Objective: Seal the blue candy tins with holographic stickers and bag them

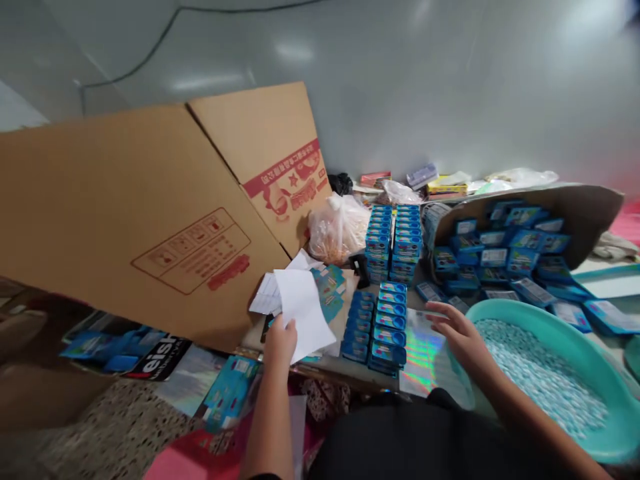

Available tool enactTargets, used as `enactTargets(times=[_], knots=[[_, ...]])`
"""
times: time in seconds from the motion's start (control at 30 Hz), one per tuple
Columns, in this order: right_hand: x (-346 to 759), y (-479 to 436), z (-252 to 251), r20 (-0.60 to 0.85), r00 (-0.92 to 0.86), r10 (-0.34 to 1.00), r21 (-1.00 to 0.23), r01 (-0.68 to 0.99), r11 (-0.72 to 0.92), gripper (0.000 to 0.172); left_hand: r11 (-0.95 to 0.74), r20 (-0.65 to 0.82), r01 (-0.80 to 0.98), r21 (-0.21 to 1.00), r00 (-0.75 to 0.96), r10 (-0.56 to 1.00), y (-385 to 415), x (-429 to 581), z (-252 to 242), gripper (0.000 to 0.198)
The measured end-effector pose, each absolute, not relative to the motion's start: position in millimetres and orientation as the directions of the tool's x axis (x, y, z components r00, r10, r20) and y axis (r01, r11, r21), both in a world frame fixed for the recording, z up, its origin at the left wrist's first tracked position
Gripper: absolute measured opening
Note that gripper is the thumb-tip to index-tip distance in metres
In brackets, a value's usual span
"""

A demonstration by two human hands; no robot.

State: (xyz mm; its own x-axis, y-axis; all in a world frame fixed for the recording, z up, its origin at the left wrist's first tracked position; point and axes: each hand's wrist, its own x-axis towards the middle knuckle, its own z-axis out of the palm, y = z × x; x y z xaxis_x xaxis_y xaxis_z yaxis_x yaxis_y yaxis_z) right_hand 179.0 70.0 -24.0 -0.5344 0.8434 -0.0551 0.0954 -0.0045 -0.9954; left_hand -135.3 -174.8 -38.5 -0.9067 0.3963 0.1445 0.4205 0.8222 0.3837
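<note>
My left hand (281,340) grips the edge of a white paper sheet (303,310), held over other papers and several flat blue cards (331,293). My right hand (460,333) is raised with its fingers apart and nothing in it. Beneath and beside it lies a shiny holographic film sheet (423,360). Between my hands, small blue boxes (390,327) stand in two rows at the table's front. Behind these rise two taller stacks of similar blue boxes (393,240).
A large cardboard sheet (125,220) leans across the left. At right, a turquoise basin (530,310) holds many small pale-blue pieces. Behind it, an open carton (595,200) spills blue boxes. A plastic bag (337,230) sits behind the papers. Blue flat cards (230,393) lie lower left.
</note>
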Motion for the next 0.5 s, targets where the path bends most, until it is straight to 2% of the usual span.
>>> enactTargets(times=[0.27,0.5], knots=[[186.7,68.8,-34.7,-0.069,-0.306,0.949,-0.949,0.315,0.032,0.049,0.871,0.143,0.379,0.314,-0.925,0.351,-210.7,-221.9,-35.9,0.038],[165.8,45.0,-40.5,-0.062,-0.205,0.977,-0.897,0.44,0.036,0.051,0.855,-0.049,0.453,0.253,-0.876,0.479,-185.0,-302.7,-42.8,0.037]])
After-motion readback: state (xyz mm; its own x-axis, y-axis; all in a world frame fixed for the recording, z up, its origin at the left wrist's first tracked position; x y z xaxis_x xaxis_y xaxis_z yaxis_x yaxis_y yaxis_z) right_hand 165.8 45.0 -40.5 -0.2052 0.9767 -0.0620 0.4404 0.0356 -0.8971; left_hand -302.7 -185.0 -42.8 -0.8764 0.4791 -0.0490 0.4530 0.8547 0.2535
